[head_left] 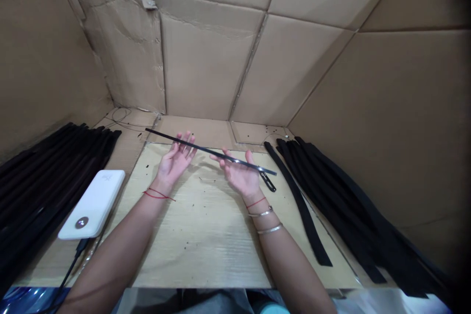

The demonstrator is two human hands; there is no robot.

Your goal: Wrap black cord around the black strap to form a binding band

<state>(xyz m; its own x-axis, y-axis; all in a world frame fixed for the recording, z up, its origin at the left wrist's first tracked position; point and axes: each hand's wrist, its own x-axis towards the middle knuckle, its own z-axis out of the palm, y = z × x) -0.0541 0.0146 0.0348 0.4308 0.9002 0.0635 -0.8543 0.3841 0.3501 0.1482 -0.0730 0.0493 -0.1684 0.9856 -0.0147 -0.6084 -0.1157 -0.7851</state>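
A long thin black strip (pixel 206 150) with a glossy sheen slants across both of my hands, above the board. My left hand (pixel 174 162) is turned palm up, and the strip crosses its loosely spread fingers near the far end. Farther right, my right hand (pixel 239 176), also palm up, bears the strip across its fingers and below the raised thumb. The strip's right end sticks out past this hand. Just behind that end, a small black slotted tool (pixel 268 182) lies on the board, partly covered by the strip.
Black fabric-like strips lie in piles at left (pixel 55 167) and right (pixel 338 206), with a single wide strip (pixel 305 211) beside the right pile. A white power bank (pixel 93 203) with a cable sits left. Cardboard walls (pixel 206 59) enclose the pale board (pixel 206 255).
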